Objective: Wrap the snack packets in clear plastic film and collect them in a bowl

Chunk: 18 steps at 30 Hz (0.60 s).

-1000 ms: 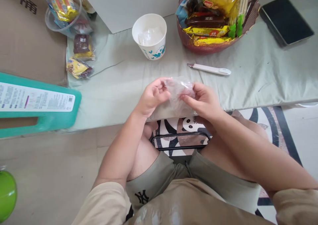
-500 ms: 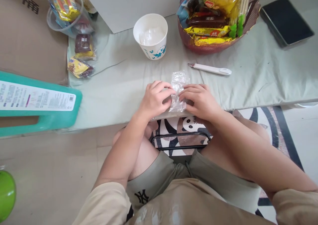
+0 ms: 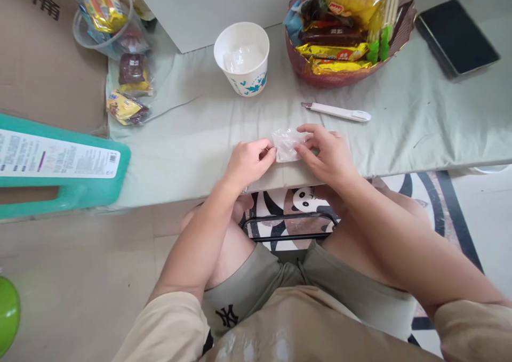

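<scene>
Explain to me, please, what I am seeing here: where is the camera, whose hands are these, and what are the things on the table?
The camera sits on a person's head and looks down, so you see their own arms and lap. The left hand and right hand press a small clear plastic wrapper flat on a table covered with pale green cloth; both hands pinch its edges. Behind it lie a white utility knife, a paper cup with crumpled plastic inside, and a red basket full of wrapped snacks. At far left is a clear tub of snacks, at far right a dark tablet. A teal stool stands at left.
</scene>
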### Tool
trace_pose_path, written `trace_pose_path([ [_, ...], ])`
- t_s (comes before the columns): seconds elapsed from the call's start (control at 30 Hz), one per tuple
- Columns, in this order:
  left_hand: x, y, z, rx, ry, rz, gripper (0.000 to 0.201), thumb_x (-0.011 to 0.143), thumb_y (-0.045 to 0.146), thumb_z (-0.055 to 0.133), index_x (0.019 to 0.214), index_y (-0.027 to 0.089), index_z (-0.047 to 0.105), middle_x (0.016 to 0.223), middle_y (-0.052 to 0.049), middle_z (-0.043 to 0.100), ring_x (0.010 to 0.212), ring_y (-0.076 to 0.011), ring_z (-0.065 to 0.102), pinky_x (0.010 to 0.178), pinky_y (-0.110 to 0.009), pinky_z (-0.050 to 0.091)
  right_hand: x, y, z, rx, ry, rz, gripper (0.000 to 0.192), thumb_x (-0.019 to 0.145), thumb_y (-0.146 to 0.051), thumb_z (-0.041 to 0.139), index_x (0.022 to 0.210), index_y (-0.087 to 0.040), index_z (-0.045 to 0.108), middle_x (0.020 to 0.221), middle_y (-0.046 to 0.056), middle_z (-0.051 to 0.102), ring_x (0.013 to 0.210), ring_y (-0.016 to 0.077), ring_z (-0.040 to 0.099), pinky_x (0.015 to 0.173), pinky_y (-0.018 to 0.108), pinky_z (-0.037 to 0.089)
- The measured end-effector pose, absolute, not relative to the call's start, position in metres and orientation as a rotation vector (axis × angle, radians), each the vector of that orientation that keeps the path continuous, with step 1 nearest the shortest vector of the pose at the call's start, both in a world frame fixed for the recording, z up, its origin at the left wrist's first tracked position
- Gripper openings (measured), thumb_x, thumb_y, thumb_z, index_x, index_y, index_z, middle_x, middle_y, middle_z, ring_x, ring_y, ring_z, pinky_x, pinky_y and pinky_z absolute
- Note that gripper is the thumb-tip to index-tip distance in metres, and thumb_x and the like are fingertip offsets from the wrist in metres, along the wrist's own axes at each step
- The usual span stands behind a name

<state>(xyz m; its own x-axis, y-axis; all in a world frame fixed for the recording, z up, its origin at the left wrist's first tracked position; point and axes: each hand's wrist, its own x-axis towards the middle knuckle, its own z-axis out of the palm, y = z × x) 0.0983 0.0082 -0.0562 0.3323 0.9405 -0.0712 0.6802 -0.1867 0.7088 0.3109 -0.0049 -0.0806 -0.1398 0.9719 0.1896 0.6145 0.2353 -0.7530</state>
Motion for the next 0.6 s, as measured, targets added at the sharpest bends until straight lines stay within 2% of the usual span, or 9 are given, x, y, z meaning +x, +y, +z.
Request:
trace_pose_path([
  [0.1, 0.105, 0.007, -0.06, 1.978, 1.504, 0.663, 0.016, 0.09, 0.035, 0.064, 0.097, 0.02, 0.067, 0.084, -0.002, 0.076, 0.08, -0.0181, 0.067, 0.08, -0.033, 0.052, 0.308, -0.003, -0.081, -1.531, -1.792, 0.653, 0.035, 0.09, -0.036, 0.063, 0.122, -0.022, 0.063, 0.072, 0.0, 0.069, 0.073, 0.0221, 0.066, 0.089, 0.044, 0.049],
  [0.17, 0.109, 0.008, -0.064, 2.02, 1.568, 0.75, 0.036, 0.083, 0.035, 0.075, 0.114, 0.021, 0.064, 0.107, -0.007, 0.077, 0.102, -0.0234, 0.069, 0.094, -0.038, 0.053, 0.305, -0.002, -0.082, -1.541, -1.798, 0.71, 0.037, 0.091, -0.036, 0.061, 0.125, -0.023, 0.062, 0.072, -0.001, 0.067, 0.07, 0.0212, 0.063, 0.087, 0.043, 0.05],
  [0.23, 0.111, 0.01, -0.068, 2.037, 1.595, 0.743, 0.048, 0.079, 0.03, 0.08, 0.123, 0.022, 0.061, 0.12, -0.009, 0.076, 0.114, -0.0267, 0.066, 0.102, -0.042, 0.052, 0.303, -0.002, -0.083, -1.547, -1.822, 0.707, 0.038, 0.09, -0.036, 0.061, 0.125, -0.022, 0.061, 0.083, 0.003, 0.07, 0.08, 0.0241, 0.066, 0.088, 0.044, 0.051],
  [0.3, 0.112, 0.013, -0.07, 2.021, 1.575, 0.696, 0.047, 0.08, 0.024, 0.079, 0.123, 0.023, 0.06, 0.116, -0.008, 0.076, 0.112, -0.026, 0.067, 0.101, -0.042, 0.053, 0.301, -0.002, -0.084, -1.602, -1.835, 0.582, 0.045, 0.086, -0.036, 0.066, 0.127, -0.021, 0.061, 0.109, 0.012, 0.073, 0.104, 0.0321, 0.066, 0.096, 0.051, 0.049],
  [0.37, 0.113, 0.014, -0.071, 1.99, 1.519, 0.689, 0.041, 0.082, 0.016, 0.074, 0.12, 0.023, 0.061, 0.106, -0.006, 0.075, 0.105, -0.0227, 0.069, 0.096, -0.039, 0.055, 0.301, -0.003, -0.086, -1.673, -1.829, 0.469, 0.057, 0.081, -0.036, 0.07, 0.134, -0.02, 0.057, 0.131, 0.017, 0.067, 0.125, 0.0405, 0.058, 0.105, 0.06, 0.043],
  [0.43, 0.113, 0.014, -0.072, 1.956, 1.413, 0.74, 0.04, 0.083, 0.011, 0.069, 0.119, 0.024, 0.061, 0.1, -0.003, 0.073, 0.099, -0.0186, 0.07, 0.093, -0.034, 0.056, 0.302, -0.003, -0.086, -1.684, -1.827, 0.488, 0.066, 0.078, -0.035, 0.071, 0.14, -0.021, 0.051, 0.134, 0.018, 0.067, 0.132, 0.0427, 0.054, 0.111, 0.066, 0.037],
  [0.5, 0.113, 0.014, -0.075, 1.881, 1.278, 0.84, 0.044, 0.082, 0.01, 0.067, 0.123, 0.026, 0.059, 0.105, -0.002, 0.071, 0.095, -0.0155, 0.07, 0.09, -0.031, 0.057, 0.303, -0.003, -0.085, -1.601, -1.813, 0.644, 0.067, 0.078, -0.033, 0.071, 0.14, -0.022, 0.049, 0.121, 0.014, 0.071, 0.123, 0.038, 0.061, 0.109, 0.063, 0.041],
  [0.6, 0.113, 0.016, -0.077, 1.633, 1.139, 0.966, 0.062, 0.08, 0.02, 0.077, 0.136, 0.03, 0.052, 0.128, -0.006, 0.067, 0.099, -0.0163, 0.072, 0.086, -0.03, 0.059, 0.304, -0.003, -0.083, -1.39, -1.651, 0.985, 0.064, 0.081, -0.038, 0.07, 0.139, -0.025, 0.045, 0.099, 0.005, 0.069, 0.091, 0.0259, 0.068, 0.09, 0.049, 0.055],
])
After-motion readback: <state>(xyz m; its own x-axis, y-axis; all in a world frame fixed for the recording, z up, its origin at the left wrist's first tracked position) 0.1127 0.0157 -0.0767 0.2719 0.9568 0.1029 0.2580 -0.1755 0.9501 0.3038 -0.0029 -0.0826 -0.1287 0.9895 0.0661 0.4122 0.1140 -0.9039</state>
